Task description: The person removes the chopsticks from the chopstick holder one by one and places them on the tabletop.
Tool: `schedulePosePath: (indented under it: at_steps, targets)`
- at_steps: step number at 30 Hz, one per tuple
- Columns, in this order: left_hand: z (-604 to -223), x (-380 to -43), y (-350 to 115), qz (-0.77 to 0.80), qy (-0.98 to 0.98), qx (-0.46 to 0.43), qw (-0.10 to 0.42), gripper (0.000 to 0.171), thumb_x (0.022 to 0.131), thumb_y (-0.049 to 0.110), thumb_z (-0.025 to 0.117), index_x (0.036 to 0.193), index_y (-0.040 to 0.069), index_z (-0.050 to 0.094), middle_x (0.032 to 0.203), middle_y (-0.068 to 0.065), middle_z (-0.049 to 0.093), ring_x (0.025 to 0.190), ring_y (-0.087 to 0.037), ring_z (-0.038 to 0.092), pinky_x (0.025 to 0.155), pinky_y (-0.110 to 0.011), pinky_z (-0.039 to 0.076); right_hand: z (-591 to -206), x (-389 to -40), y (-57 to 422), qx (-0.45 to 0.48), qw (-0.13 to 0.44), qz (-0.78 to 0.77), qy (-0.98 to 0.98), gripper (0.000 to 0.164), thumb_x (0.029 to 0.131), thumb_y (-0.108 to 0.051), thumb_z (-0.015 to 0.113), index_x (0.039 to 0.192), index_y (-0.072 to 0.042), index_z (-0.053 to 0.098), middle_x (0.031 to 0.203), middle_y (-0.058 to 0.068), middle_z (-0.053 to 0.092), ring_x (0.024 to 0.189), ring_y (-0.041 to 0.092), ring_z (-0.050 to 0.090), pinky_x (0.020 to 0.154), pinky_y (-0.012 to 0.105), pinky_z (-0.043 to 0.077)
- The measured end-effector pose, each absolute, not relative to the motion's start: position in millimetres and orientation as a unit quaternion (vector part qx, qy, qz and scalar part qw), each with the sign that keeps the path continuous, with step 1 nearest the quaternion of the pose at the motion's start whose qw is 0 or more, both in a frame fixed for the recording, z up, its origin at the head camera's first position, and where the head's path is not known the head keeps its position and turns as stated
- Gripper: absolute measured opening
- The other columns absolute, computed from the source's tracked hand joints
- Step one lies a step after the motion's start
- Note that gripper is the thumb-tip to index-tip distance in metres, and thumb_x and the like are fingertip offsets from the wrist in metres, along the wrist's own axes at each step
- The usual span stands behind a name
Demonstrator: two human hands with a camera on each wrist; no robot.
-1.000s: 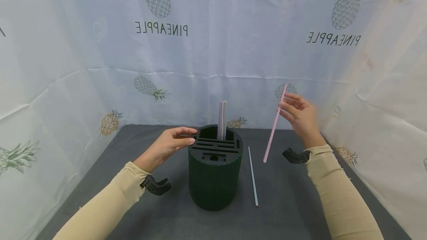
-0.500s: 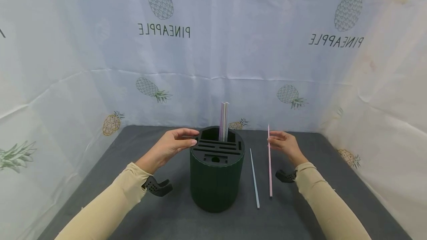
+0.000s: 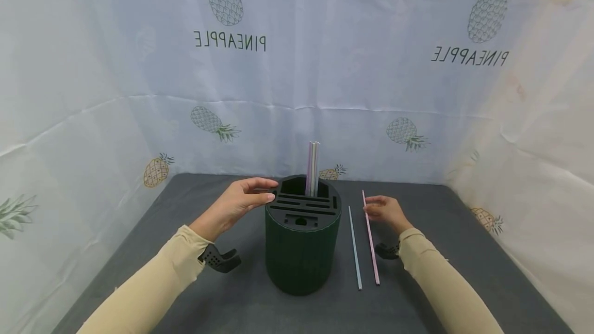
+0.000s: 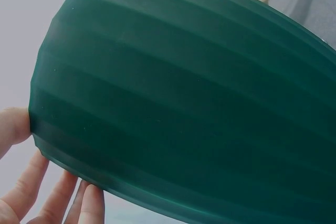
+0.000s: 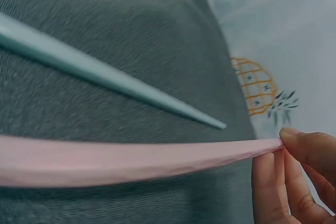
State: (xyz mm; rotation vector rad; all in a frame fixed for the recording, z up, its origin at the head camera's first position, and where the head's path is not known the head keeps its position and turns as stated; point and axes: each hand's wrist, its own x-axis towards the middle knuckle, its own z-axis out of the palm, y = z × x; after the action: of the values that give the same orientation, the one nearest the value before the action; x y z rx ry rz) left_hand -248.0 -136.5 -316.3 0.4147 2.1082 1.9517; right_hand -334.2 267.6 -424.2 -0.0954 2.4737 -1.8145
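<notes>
In the head view my left hand touches the upper left side of a dark green utensil holder with its thumb and fingertips. The left wrist view shows those fingers fairly straight along the edge of the holder's ribbed wall. Between thumb and fingers, my right hand pinches a pink chopstick near its far, thin end. The chopstick is low over the table or on it; I cannot tell which. A light blue chopstick lies between it and the holder, roughly parallel.
Several pale and purple sticks stand upright in the holder's rear compartment. Slots and a small hole mark its black top. The dark grey tabletop is bordered by a white pineapple-print curtain at the back and sides.
My right hand has lowered the pink chopstick from mid-air and brought it left, alongside the light blue one. My left hand has stayed at the holder.
</notes>
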Motion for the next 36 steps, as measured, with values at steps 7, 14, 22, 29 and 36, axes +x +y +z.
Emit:
schedulePosePath:
  at_steps: [7,14,22,29,36]
  targets:
    - [-317.0,-248.4,-137.1,0.665,0.723,0.144,0.119,0.05,0.088,0.02,0.072,0.133,0.004,0.056,0.146,-0.011,0.043,0.129,-0.026,0.048,0.114,-0.047,0.035,-440.1,-337.8,258.5,0.013,0.048,-0.569,0.821,0.039,0.089,0.001,0.066,0.123,0.015,0.055,0.094,0.013,0.071,0.079,0.013,0.068,0.073,0.033,0.061]
    - [-315.4,-248.5,-137.4,0.664,0.723,0.144,0.123,0.049,0.089,0.018,0.071,0.133,0.004,0.055,0.145,-0.011,0.045,0.13,-0.026,0.048,0.114,-0.047,0.035,-446.1,-337.6,250.7,0.034,0.055,-0.561,0.825,0.038,0.086,0.002,0.068,0.12,0.015,0.057,0.095,0.019,0.07,0.079,0.015,0.069,0.07,0.033,0.061]
    - [-314.9,-249.8,-138.2,0.661,0.727,0.143,0.122,0.051,0.088,0.021,0.072,0.133,0.004,0.055,0.14,-0.012,0.049,0.127,-0.025,0.05,0.113,-0.048,0.036,-442.7,-335.0,242.2,0.06,0.057,-0.538,0.839,0.032,0.086,0.002,0.068,0.116,0.013,0.06,0.099,0.022,0.069,0.078,0.016,0.068,0.067,0.033,0.061]
    - [-315.7,-250.1,-138.5,0.662,0.725,0.148,0.122,0.049,0.09,0.017,0.07,0.133,0.002,0.055,0.142,-0.013,0.047,0.128,-0.026,0.049,0.114,-0.047,0.036,-441.9,-334.2,240.0,0.072,0.06,-0.526,0.845,0.033,0.084,0.001,0.07,0.115,0.011,0.061,0.094,0.018,0.07,0.073,0.013,0.066,0.064,0.03,0.061]
    - [-315.7,-250.2,-138.7,0.663,0.723,0.148,0.122,0.048,0.09,0.016,0.069,0.133,0.002,0.054,0.143,-0.013,0.045,0.128,-0.025,0.049,0.114,-0.047,0.036,-442.8,-333.4,239.6,0.072,0.059,-0.524,0.847,0.033,0.083,0.002,0.071,0.113,0.011,0.062,0.093,0.016,0.069,0.071,0.012,0.065,0.063,0.03,0.06]
